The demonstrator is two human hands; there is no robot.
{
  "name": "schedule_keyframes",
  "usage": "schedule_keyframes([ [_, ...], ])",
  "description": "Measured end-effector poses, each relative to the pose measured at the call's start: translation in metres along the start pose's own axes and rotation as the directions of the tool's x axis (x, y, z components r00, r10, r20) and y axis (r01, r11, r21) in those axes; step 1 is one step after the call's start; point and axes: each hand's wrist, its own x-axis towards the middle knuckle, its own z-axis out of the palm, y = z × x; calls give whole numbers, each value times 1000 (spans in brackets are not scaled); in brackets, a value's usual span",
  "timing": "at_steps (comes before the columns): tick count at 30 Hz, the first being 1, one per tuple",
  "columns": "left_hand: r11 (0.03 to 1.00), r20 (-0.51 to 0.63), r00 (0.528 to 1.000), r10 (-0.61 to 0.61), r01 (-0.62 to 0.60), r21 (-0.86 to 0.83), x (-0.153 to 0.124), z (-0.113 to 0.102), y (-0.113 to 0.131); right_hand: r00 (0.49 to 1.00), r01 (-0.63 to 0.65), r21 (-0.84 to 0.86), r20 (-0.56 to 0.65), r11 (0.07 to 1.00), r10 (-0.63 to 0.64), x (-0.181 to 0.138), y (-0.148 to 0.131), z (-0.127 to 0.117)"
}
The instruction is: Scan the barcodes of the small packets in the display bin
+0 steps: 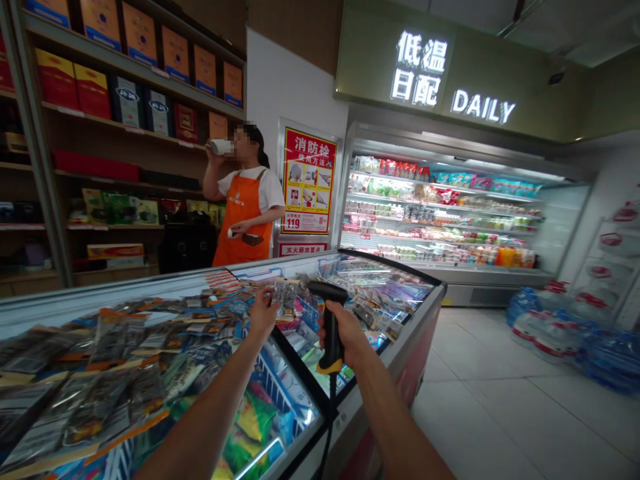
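Black scanner [327, 313] — yellow base, orange apron [241, 220], red poster [309, 180]

Black scanner [327, 320] with yellow base, upright (cord trailing down), aimed at a clear packet [281, 293] above the freezer.

Glossy glass freezer lid [280, 393], matt plastic scanner [327, 313]
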Motion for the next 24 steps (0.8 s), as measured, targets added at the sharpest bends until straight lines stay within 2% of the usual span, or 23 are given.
schedule_keyframes([
  [4,1000,11,1000,-23,23,2,4,18,11,995,51,10,-90,999,-50,2,-14,-29],
  [8,997,81,995,-56,51,59,5,58,20,985,69,24,-160,997,-64,1,-27,-58],
  [13,989,200,976,-85,58,137,-9,113,20,980,84,42,-185,996,-75,-1,-32,-83],
  [19,972,205,967,-151,108,207,-20,149,19,976,89,51,-205,995,-77,-1,-34,-103],
  [22,972,237,964,-120,66,224,-18,163,23,969,101,58,-231,993,-85,-3,-36,-109],
  [24,957,299,952,-64,-26,288,-16,173,27,969,107,57,-229,993,-92,-3,-36,-113],
])
